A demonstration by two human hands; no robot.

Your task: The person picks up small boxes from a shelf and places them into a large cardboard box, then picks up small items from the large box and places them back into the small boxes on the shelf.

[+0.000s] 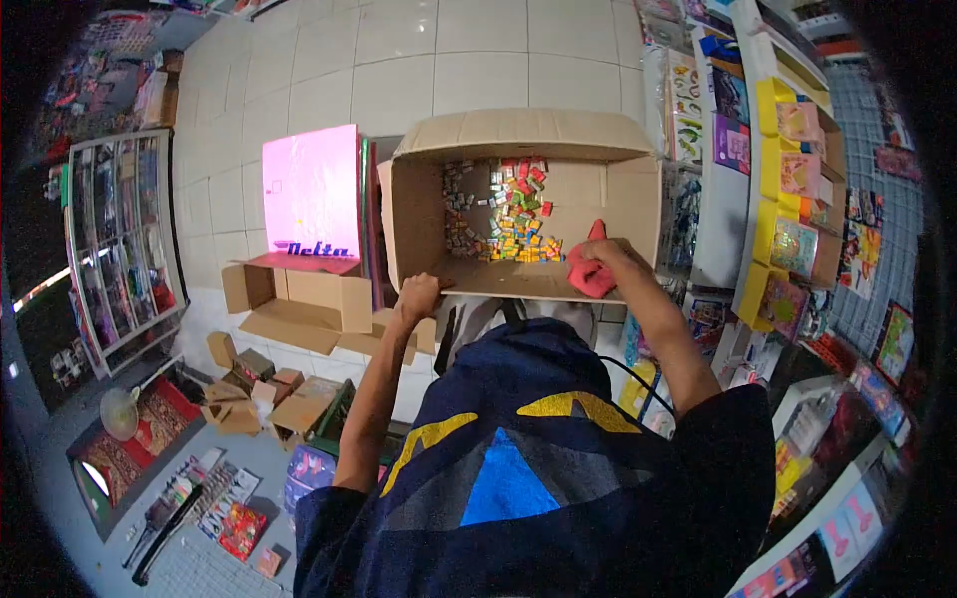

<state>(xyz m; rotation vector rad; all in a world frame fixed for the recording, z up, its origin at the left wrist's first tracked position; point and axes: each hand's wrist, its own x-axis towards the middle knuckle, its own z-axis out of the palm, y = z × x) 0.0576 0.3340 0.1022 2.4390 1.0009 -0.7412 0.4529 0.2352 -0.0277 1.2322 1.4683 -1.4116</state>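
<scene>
A large open cardboard box (523, 128) lies in front of me, with many small colourful packets (518, 214) spread over the left and middle of its bottom. My left hand (421, 296) is closed around the near left corner of the box's rim. Inside the near right corner, my right hand (608, 253) holds a red cloth (592, 271), its fingers wrapped over it and partly hidden. The cloth touches the inside of the box, right of the packets.
Pink boards (311, 189) and an open smaller carton (299, 314) stand left of the box. Shelves with yellow trays (768, 239) line the right side. Several small cartons (309, 407) lie at the lower left. Tiled floor (478, 80) shows beyond the box.
</scene>
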